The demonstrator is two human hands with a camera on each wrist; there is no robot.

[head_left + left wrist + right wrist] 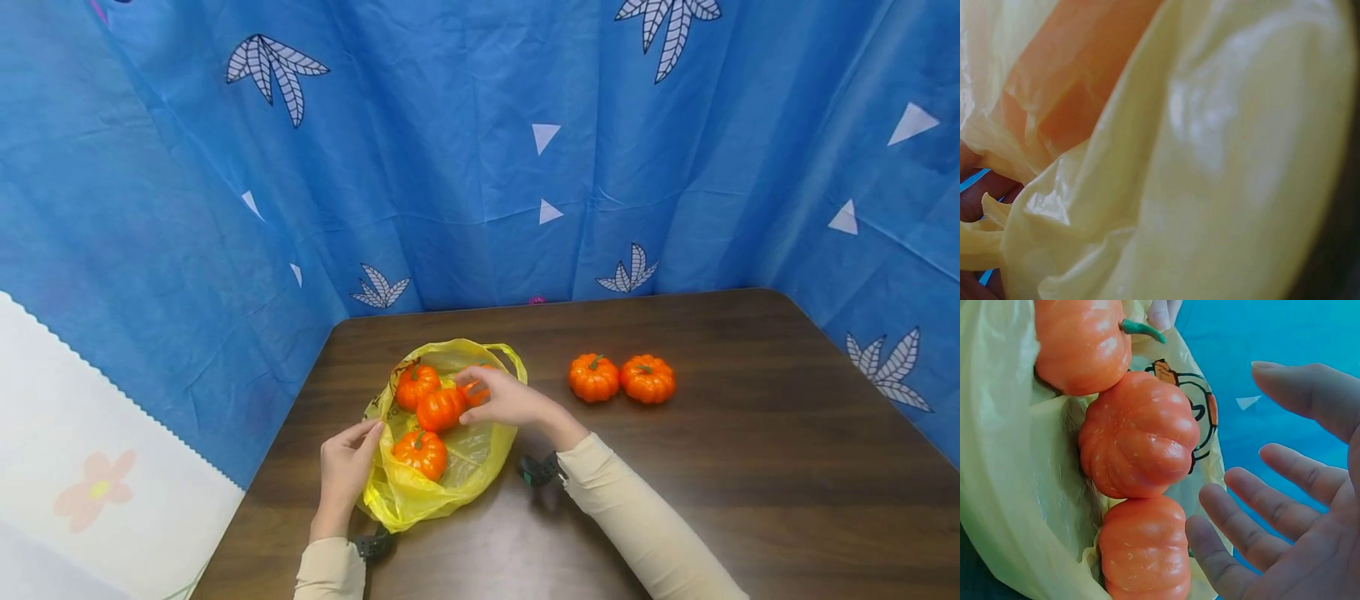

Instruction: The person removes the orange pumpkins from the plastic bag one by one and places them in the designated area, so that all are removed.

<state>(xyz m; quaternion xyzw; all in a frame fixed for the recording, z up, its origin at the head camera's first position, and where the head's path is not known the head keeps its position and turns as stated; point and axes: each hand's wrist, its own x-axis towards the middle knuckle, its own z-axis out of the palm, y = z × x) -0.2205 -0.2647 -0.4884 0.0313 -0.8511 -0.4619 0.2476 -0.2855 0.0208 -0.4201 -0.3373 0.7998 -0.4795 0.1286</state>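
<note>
A yellow plastic bag (397,500) lies on the table with its mouth wide, holding several small orange pumpkins (421,455). My left hand (347,467) pinches the bag's left rim between thumb and fingers. In the left wrist view the bag's film (1222,162) fills most of the picture, and orange shows through it. Over the bag's right side hovers my right hand (506,398), partly hiding one pumpkin. The right wrist view shows its fingers (1241,540) spread and relaxed, holding nothing, beside the pumpkins (1141,437) in the bag.
Two more orange pumpkins, one (593,377) touching the other (648,379), sit to the right of the bag. The dark wooden table (750,467) ends at a blue patterned curtain (480,167) behind and at both sides. White cloth (97,450) hangs at the left.
</note>
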